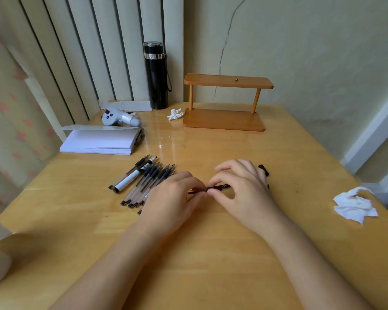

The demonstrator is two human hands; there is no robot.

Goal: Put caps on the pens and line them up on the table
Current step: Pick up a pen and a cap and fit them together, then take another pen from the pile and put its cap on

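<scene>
Several uncapped pens (143,182) with clear barrels and black grips lie bunched on the wooden table (188,253), tips pointing up and right; a white marker (132,175) lies among them. My left hand (173,198) and my right hand (240,186) meet over the table's middle. Both pinch one dark pen (211,189) held level between them; my right fingers are on its black cap end. Black caps (264,170) lie just behind my right hand, mostly hidden by it.
A stack of white paper (99,140) and a grey controller (119,118) sit at the back left. A black flask (157,74) and a small wooden shelf (224,101) stand at the back. Crumpled tissues lie near the shelf (175,114) and at the right edge (354,205).
</scene>
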